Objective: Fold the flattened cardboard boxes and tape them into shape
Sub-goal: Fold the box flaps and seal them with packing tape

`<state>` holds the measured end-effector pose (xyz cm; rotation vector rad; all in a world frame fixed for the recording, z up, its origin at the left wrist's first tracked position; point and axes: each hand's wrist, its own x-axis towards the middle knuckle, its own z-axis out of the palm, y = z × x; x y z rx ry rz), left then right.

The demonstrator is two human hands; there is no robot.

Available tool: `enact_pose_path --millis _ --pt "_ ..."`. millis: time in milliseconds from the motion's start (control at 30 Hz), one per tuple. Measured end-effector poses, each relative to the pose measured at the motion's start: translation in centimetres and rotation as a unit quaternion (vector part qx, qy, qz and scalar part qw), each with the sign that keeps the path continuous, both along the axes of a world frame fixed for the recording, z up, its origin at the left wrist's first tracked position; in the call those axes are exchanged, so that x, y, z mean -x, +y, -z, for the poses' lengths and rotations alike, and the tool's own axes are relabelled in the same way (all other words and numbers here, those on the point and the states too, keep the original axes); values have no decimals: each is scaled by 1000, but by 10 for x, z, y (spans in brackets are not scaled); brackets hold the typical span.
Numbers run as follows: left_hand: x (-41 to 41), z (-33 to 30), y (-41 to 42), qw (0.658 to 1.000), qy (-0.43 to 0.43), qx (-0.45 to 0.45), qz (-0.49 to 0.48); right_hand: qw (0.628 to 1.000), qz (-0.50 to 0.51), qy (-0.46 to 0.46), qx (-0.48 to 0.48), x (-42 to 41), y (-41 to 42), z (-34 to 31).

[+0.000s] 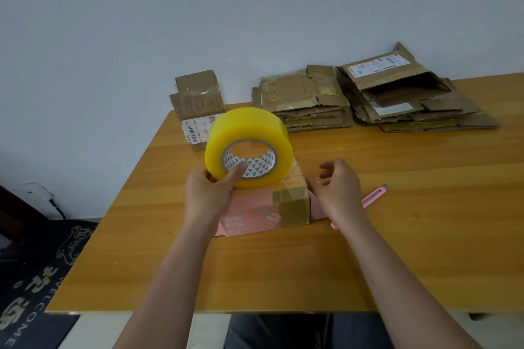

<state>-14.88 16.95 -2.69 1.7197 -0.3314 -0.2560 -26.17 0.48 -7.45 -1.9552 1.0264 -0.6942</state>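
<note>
Yellow tape roll (249,148) gripped in the left hand (208,193) above the pink box (266,208), right hand (337,188) loose and empty beside it; taping step, next probably finding the tape's end

bare forearms, no sleeves, dark trousers (283,331)

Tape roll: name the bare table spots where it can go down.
Bare table right of the pink cutter, and the near strip before the pink box. Crowded: far edge, with flattened stacks and the taped boxes.
</note>
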Motion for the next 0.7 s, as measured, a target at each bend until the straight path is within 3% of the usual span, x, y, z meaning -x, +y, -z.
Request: enact_pose_path --millis 167,467,700 --pt "-12 0 11 994 52 -8 96 980 -53 -168 92 12 25 -6" --pt "-1 14 9 992 -38 62 106 964 -102 -167 181 11 39 14" --pt "-2 20 24 968 40 231 91 965 -116 -131 197 11 37 12"
